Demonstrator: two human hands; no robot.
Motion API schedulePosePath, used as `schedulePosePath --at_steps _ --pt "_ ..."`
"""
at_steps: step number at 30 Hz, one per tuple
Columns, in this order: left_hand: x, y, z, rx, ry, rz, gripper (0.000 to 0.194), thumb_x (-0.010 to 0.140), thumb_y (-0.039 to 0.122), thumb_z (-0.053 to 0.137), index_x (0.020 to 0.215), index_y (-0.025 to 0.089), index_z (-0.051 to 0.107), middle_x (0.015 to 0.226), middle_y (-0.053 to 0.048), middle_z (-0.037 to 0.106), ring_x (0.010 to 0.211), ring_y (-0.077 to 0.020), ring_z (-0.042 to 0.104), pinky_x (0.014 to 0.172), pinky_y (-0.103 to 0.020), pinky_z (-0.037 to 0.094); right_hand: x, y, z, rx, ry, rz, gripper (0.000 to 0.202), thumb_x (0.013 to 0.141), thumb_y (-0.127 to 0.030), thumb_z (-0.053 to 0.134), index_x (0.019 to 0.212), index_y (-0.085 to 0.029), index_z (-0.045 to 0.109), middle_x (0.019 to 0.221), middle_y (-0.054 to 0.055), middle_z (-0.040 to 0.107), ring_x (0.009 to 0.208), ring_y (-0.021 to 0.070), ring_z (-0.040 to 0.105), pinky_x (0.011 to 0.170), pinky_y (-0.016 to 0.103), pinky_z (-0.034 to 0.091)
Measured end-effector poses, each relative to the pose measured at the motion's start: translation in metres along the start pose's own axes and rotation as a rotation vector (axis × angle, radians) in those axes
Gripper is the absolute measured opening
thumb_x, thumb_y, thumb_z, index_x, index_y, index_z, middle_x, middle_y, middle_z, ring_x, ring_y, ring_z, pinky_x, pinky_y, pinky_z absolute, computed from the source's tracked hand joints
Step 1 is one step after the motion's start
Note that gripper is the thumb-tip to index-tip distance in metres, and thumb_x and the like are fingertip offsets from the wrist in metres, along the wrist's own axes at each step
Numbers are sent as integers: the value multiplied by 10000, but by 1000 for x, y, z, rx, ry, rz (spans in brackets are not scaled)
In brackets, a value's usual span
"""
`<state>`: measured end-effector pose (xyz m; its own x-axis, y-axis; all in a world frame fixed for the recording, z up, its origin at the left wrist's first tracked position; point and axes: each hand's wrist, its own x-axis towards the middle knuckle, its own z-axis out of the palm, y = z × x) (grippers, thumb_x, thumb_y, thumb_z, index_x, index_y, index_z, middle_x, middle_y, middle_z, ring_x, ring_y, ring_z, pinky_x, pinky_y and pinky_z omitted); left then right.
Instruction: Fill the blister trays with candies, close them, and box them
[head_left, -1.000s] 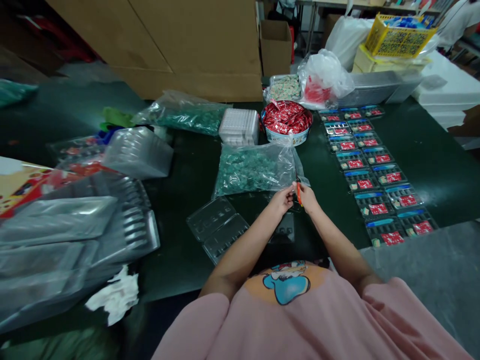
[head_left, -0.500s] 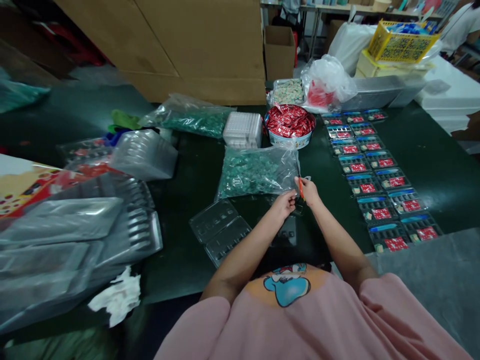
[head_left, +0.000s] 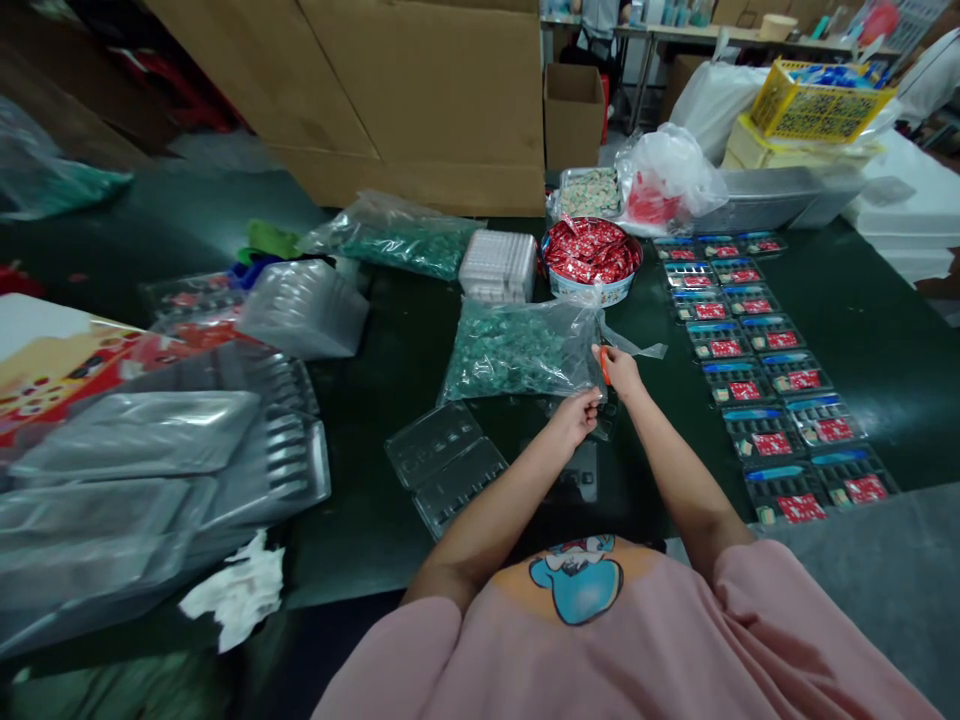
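A clear plastic bag [head_left: 510, 345] full of small green pieces lies flat on the dark table in front of me. My left hand [head_left: 579, 415] pinches its near right corner. In my right hand [head_left: 621, 374] is a pair of scissors [head_left: 604, 364] with orange handles, fingers closed round them. The blades sit at the bag's right end, where a loose strip of plastic [head_left: 641, 347] sticks out to the right. Just left of my forearm lies an opened clear plastic tray [head_left: 446, 465]. Another clear tray [head_left: 579, 475] is partly hidden under my left arm.
Behind the bag stand a stack of clear cases [head_left: 497, 265] and a round tin [head_left: 592, 262] of red packets. Filled trays [head_left: 769, 440] line the right side in two columns. Stacked plastic trays [head_left: 187, 480] crowd the left. A cardboard box [head_left: 420, 100] borders the back.
The scissors have moved further along the bag's right end, and a cut strip of plastic now juts out to the right. The view has shifted slightly. My left hand still grips the corner.
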<state>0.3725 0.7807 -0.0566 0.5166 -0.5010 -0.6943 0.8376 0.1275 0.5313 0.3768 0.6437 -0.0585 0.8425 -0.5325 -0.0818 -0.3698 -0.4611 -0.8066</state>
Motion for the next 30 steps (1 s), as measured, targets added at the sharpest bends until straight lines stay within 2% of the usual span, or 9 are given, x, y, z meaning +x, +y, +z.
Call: schedulePosePath --at_steps 4,9,14,19,23,30 --pt "0 -1 -1 -14 -18 6 302 637 238 787 679 165 497 523 71 431 407 -30 307 443 -184 131 -3 3 5 50 23 -21 536 872 -646 430 819 -178 686 731 32 669 738 179 575 713 265 424" --pt "2 -4 -2 -24 -16 11 251 643 212 765 696 160 524 518 71 432 406 -29 305 439 -185 131 -6 6 13 145 27 33 627 865 -707 370 945 -176 692 838 61 704 820 204 626 748 284 458" --pt "3 -4 -2 -3 -11 6 261 646 220 765 692 166 514 513 75 424 404 -30 302 434 -185 131 3 -5 5 -14 -39 126 563 856 -695 436 967 -201 682 929 101 711 902 242 647 826 331 462" --pt "4 -6 -3 -11 -29 13 316 622 236 800 674 165 497 524 73 427 409 -23 306 436 -173 137 6 -12 -7 -132 -32 74 496 883 -634 449 882 -202 692 871 95 712 873 241 640 819 323 449" --pt "6 -9 -6 -20 -15 14 325 616 245 812 669 162 503 536 67 441 416 -20 314 441 -170 146 2 -5 -7 -88 -16 45 502 897 -614 431 856 -195 705 839 74 715 855 224 639 789 297 450" --pt "8 -12 -10 2 -30 34 312 617 251 805 691 163 515 559 63 449 422 -20 319 430 -164 142 9 -6 4 -50 -109 153 627 884 -697 385 1029 -169 691 995 122 722 971 247 656 875 326 469"
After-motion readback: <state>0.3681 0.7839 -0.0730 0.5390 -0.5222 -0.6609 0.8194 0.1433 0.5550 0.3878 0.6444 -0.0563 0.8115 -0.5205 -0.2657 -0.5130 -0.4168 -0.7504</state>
